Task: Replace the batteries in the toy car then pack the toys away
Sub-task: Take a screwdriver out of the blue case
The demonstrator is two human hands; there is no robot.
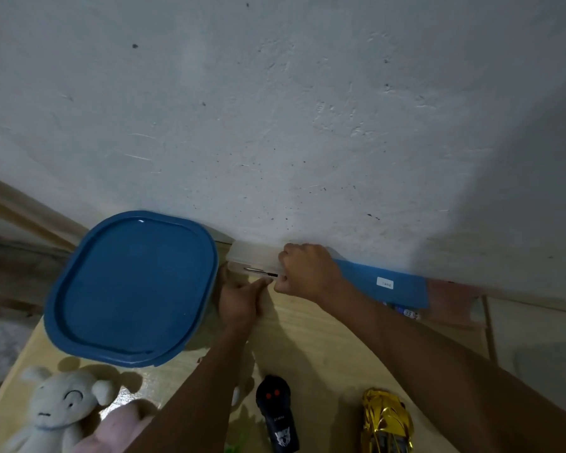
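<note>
A shiny gold toy car point(386, 421) sits on the wooden table near the bottom edge, with a black remote control point(276, 411) to its left. At the back by the wall stands a small translucent white box point(254, 256). My right hand point(309, 271) is closed on a thin screwdriver point(260, 272) whose metal shaft points left across the box's front. My left hand point(241, 297) rests just below the box, its fingers touching the box's lower edge near the screwdriver.
A large container with a blue lid point(133, 286) stands at the left. A white plush toy point(59, 410) and a pink plush point(118, 426) lie at the bottom left. A blue flat lid point(386, 287) leans along the wall at the right.
</note>
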